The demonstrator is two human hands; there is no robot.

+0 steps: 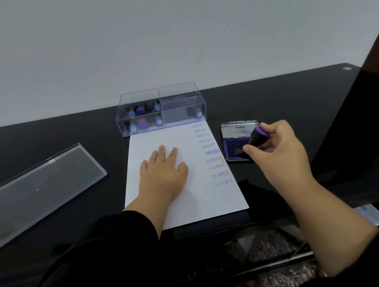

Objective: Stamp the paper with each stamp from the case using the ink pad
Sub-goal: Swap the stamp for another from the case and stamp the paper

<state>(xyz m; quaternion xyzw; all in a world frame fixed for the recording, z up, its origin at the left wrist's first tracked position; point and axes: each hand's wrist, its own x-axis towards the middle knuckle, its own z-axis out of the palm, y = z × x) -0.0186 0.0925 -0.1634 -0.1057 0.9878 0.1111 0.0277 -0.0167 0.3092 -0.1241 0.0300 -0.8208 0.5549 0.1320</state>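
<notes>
The clear case (159,109) on the bench (64,134) holds several stamps; the right hand (276,147) pinches a purple-topped stamp (255,139) on the open ink pad (236,152); left hand (163,172) fingers spread on the paper (190,202).

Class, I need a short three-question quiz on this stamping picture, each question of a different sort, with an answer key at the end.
1. True or false: the left hand lies flat on the paper.
2. Which word is stamped nearest the clear case? A) SAMPLE B) AMENDED C) PAID
3. Fill in: the right hand holds a stamp with a ____ top over the open ink pad.

Key
1. True.
2. B; the SAMPLE prints lie lower on the sheet.
3. Purple.
</notes>
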